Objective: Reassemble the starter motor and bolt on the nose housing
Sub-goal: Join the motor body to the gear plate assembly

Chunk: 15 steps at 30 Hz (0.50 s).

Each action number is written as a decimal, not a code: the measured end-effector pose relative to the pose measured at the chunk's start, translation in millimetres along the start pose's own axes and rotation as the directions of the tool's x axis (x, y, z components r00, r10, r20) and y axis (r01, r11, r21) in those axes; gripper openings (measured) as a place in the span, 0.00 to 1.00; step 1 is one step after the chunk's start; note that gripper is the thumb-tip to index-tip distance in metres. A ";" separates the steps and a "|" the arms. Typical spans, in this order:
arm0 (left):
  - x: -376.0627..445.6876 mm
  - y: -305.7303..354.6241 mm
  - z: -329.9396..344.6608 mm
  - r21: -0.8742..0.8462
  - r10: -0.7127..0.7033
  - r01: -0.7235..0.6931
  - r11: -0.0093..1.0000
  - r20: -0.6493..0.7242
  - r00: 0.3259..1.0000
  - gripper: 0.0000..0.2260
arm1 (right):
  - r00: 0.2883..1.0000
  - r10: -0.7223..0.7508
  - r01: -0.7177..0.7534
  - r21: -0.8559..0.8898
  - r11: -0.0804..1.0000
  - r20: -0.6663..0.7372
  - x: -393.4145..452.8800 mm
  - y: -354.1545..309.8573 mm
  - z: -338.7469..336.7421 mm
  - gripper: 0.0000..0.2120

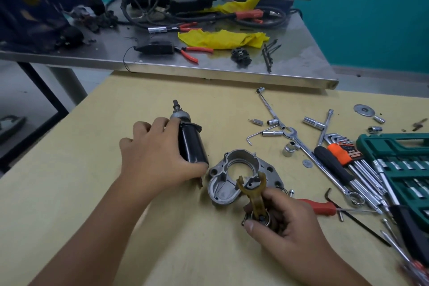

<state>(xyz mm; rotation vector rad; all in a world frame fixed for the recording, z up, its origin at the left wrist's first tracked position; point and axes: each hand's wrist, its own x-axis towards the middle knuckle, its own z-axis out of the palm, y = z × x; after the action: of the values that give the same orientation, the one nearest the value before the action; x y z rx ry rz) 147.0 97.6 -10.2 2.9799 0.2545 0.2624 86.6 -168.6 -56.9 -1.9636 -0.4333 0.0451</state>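
My left hand (155,153) grips the black cylindrical starter motor body (193,146), which lies on the tan tabletop with its shaft end (177,109) pointing away from me. Just right of it sits the grey aluminium nose housing (222,183), open side up. My right hand (283,218) holds the yellowish shift fork (254,193) with a small metal plunger part at its lower end. The fork's two prongs point up over the housing's near edge.
Sockets, a ratchet extension, a combination wrench (308,153), hex keys (343,153), a red-handled screwdriver (318,206) and a green socket case (408,169) crowd the table's right side. A steel bench (209,67) behind holds pliers, yellow rags, cables and a black gear part (241,55).
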 end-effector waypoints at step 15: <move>-14.0 -31.4 -54.1 0.194 0.021 -0.113 0.975 0.424 0.906 0.52 | 1.000 0.001 -0.001 0.004 1.000 0.020 0.0 3.2 -3.4 0.14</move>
<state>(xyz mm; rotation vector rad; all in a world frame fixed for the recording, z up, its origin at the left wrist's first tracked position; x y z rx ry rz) 118.6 132.4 35.5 3.1570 0.1350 -0.4292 88.3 -172.8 -58.3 -1.9612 -0.4445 0.0662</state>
